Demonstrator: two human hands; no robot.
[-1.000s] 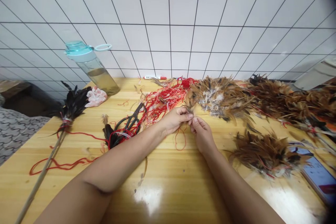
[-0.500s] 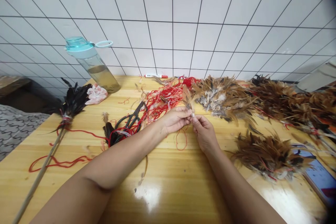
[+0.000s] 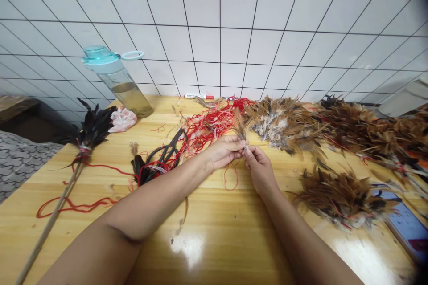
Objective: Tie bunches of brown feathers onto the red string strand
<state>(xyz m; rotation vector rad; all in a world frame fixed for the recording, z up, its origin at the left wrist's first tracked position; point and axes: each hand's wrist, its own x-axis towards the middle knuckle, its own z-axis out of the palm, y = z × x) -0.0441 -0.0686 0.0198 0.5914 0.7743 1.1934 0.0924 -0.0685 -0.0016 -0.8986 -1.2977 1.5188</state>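
Observation:
Over the middle of the table, my left hand (image 3: 227,150) pinches a small bunch of brown feathers (image 3: 239,125) near its pale quill ends, the tips pointing up and away. My right hand (image 3: 258,164) is closed at the same quill ends, fingertips touching the bunch; whether it also grips a thread is too small to tell. A loop of red string (image 3: 231,183) hangs just below both hands. Right behind them lies a tangle of red string (image 3: 210,124), and a pile of brown feathers with fluffy bases (image 3: 281,120) is beside it.
Black-handled scissors (image 3: 169,149) lie left of the tangle. A black feather duster (image 3: 95,129) on a stick, a crumpled pink-white cloth (image 3: 123,119) and a water bottle (image 3: 125,89) are at left. On the right are a tied feather bundle (image 3: 341,196) and a phone (image 3: 411,225).
The small feather bunch has turned slightly and stands a little more upright between my fingers. Both hands stay in nearly the same place.

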